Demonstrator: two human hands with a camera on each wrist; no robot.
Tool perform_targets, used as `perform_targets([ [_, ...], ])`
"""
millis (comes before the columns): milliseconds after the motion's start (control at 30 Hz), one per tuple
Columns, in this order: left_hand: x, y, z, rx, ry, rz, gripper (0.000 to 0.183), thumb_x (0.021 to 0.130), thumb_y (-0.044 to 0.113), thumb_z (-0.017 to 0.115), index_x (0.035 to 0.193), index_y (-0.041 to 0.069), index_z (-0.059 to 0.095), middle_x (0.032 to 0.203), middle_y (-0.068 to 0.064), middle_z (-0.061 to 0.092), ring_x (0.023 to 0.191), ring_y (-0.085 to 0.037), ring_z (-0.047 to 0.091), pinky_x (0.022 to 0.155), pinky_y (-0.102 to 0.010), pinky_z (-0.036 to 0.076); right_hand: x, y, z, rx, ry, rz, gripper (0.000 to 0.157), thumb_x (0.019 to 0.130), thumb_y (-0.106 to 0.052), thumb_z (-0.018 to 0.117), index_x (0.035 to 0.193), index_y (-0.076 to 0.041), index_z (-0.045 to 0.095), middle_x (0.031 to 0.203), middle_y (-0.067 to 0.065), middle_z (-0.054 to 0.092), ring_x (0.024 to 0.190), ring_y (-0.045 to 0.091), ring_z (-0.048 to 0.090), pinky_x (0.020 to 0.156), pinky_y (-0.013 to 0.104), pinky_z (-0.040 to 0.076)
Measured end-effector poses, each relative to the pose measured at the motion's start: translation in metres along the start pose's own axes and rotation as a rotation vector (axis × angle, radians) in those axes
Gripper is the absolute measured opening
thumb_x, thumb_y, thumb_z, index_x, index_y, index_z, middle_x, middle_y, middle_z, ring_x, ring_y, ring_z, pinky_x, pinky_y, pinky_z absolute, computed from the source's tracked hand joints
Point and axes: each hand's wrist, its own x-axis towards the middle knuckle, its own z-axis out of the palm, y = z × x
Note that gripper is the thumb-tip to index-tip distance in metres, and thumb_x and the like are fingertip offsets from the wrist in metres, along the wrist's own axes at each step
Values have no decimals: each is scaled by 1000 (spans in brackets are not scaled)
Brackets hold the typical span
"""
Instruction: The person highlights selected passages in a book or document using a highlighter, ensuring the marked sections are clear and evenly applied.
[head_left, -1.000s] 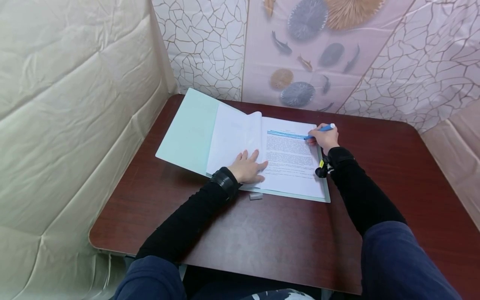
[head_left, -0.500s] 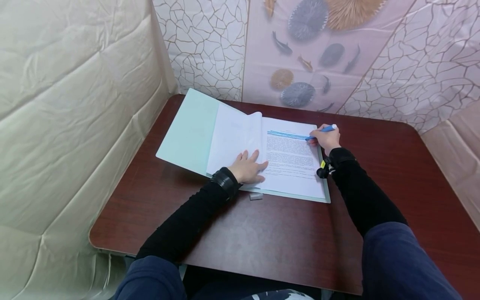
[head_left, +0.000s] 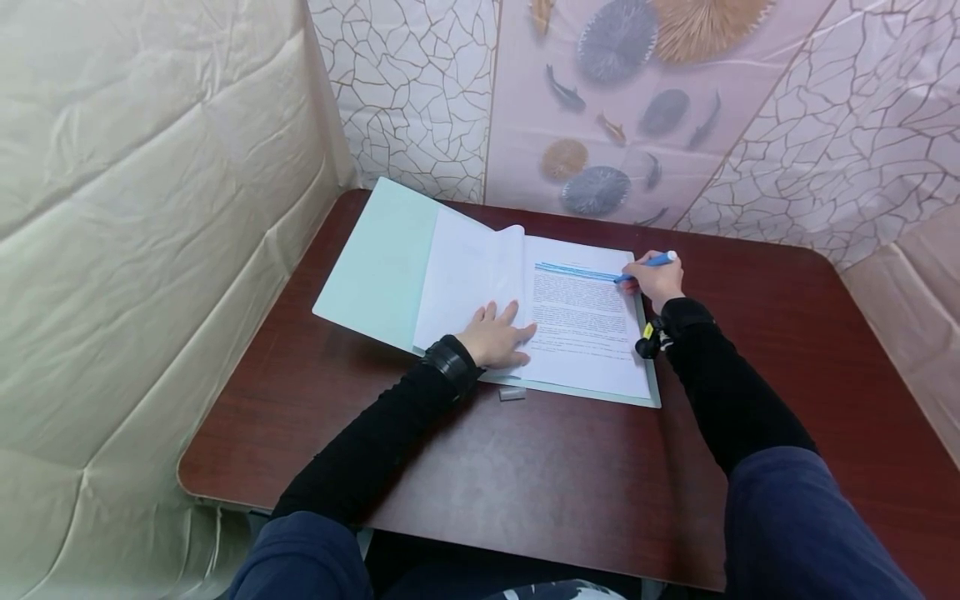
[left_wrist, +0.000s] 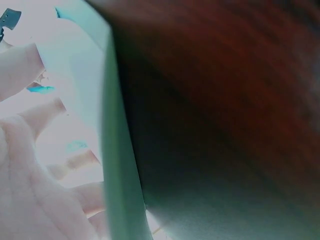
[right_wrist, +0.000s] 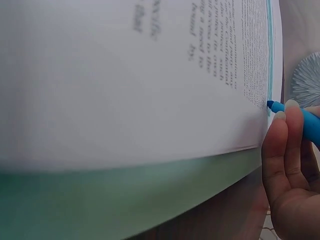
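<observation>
A mint-green folder (head_left: 378, 262) lies spread on the table, holding white sheets. Its right-hand printed page (head_left: 577, 367) carries blue lines across the top rows of text. My right hand (head_left: 658, 282) pinches a blue marker (head_left: 662, 259) with a white end; in the right wrist view the marker's (right_wrist: 311, 125) dark blue tip meets the page at the blue lines. My left hand (head_left: 495, 337) rests with spread fingers on the sheets near the fold. The left wrist view is overexposed, showing that palm (left_wrist: 30, 180) beside the folder's edge.
The dark red-brown table (head_left: 570, 483) extends around the folder. Just in front of the folder's lower edge lies a small grey piece (head_left: 512, 393), its kind unclear. A patterned cloth (head_left: 412, 100) hangs behind the table, and a pale cloth (head_left: 150, 250) hangs along the left.
My right hand and the marker have shifted slightly right, and the blue line reaches a little farther right along the text. The left hand stays in place.
</observation>
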Motion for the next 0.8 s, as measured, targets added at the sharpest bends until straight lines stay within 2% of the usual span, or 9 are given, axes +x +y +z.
perform_targets([
  [567,0,0,1,6,6,2,61,97,48,48,152,30,28,164,-13,7,148,-46,9,121,-54,12,0,1,-1,28,14,6,18,88,-19,69,87,-6,57,65,-5,70,60,7,69,64,26,58],
  [633,0,0,1,4,2,3,61,97,48,48,152,30,28,164,-13,7,148,-46,9,121,-54,12,0,1,-3,112,9,28,18,88,-19,70,88,-7,56,67,-5,70,61,8,69,64,26,58],
  [800,0,-1,0,0,-2,8,61,98,48,48,152,30,28,164,-14,7,148,-46,9,121,-54,12,1,-4,-6,467,-11,75,25,85,-18,74,85,-9,52,74,0,73,58,10,68,61,24,57],
])
